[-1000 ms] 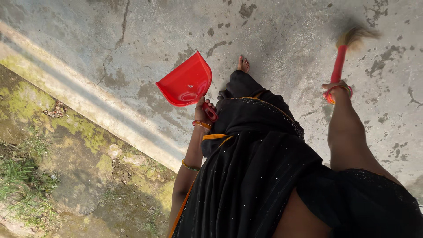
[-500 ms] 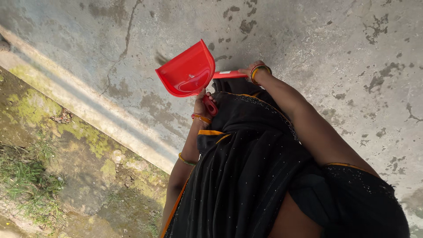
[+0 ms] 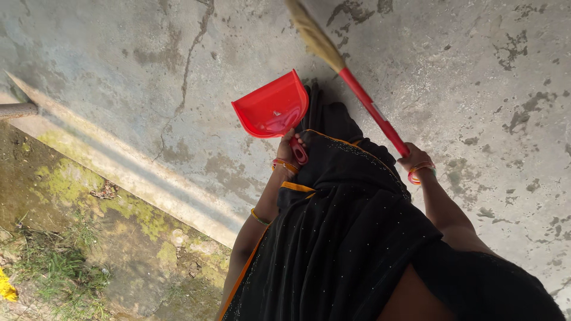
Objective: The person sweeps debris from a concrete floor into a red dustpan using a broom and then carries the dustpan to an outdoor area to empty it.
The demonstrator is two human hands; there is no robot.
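Observation:
My left hand (image 3: 289, 145) grips the handle of a red plastic dustpan (image 3: 272, 108), which hangs above the concrete floor (image 3: 476, 71) with its scoop facing me. My right hand (image 3: 411, 158) holds the red handle of a broom (image 3: 363, 95). Its straw-coloured bristles (image 3: 313, 32) point to the upper left, past the dustpan. Both wrists carry orange and red bangles. My black garment with orange trim (image 3: 351, 238) fills the lower middle of the view and hides my feet.
The grey concrete is cracked and stained. A raised pale kerb (image 3: 125, 172) runs diagonally at left. Beyond it lies mossy ground with grass (image 3: 53, 267) and dry leaves. The end of a pipe (image 3: 16, 110) juts in at the left edge.
The broom has swung out from behind the dustpan; its bristles now point up-left and my right hand has drawn back to the right. The dustpan shifted slightly right.

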